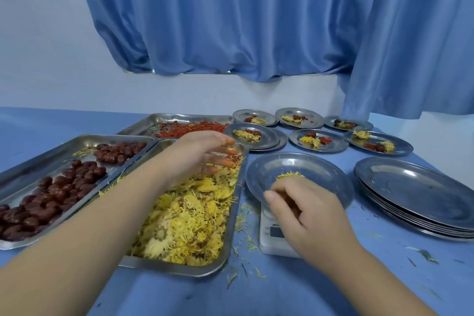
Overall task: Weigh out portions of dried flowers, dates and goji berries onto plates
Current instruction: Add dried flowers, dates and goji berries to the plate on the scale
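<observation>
Reaching over the far end of the tray [179,268] of dried flowers [189,218], your left hand [205,154] has its fingers spread, pointing down onto the petals. Your right hand [305,202] hovers with curled fingers over the near rim of the plate [320,169] on the scale [274,236]; whether it pinches anything cannot be told. A small petal heap [289,175] lies on that plate. Dates [51,195] and goji berries [189,129] sit in trays further left.

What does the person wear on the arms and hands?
Nothing that I can see. The left hand and the right hand have no gloves, and no sleeve comes into the picture. No watch, bracelet or ring shows, though the left fingers are blurred.
</observation>
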{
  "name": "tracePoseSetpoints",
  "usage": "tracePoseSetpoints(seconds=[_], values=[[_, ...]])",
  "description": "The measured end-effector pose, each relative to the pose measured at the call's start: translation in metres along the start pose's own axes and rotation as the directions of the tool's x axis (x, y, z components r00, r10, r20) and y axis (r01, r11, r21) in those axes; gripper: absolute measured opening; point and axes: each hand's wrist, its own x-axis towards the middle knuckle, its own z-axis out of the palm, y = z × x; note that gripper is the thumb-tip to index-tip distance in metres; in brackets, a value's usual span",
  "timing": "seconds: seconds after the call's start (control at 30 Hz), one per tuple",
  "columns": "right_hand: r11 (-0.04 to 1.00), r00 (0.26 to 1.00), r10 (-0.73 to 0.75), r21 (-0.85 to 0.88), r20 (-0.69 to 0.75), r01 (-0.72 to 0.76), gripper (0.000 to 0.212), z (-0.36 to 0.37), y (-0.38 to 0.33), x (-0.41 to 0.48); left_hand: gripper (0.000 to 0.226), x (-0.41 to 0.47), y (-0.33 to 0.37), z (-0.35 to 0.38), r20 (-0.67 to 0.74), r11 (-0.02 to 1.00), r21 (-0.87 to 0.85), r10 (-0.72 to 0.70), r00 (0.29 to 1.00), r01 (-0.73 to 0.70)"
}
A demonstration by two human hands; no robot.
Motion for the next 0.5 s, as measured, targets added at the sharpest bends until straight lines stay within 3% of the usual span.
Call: tracePoseSetpoints(seconds=[0.13, 0.27, 0.5], values=[[0.998, 0.997, 0.033, -0.052, 0.063, -0.029, 0.035, 0.028, -0.02, 0.023, 0.027, -0.006, 0.002, -0.059, -0.14, 1.0, -0.027, -0.006, 0.99, 0.002], [0.98, 0.999, 0.031, -0.199, 0.026, -0.025, 0.022, 0.051, -0.024, 0.028, 0.023, -0.017, 0.001, -0.114, -0.305, 0.998, -0.055, -0.011, 0.952, -0.006], [0.964, 0.999, 0.011, -0.267, 0.048, 0.002, 0.032, 0.063, -0.015, 0.019, 0.018, -0.03, -0.034, -0.184, -0.519, 0.917, 0.349, 0.016, 0.854, 0.195]])
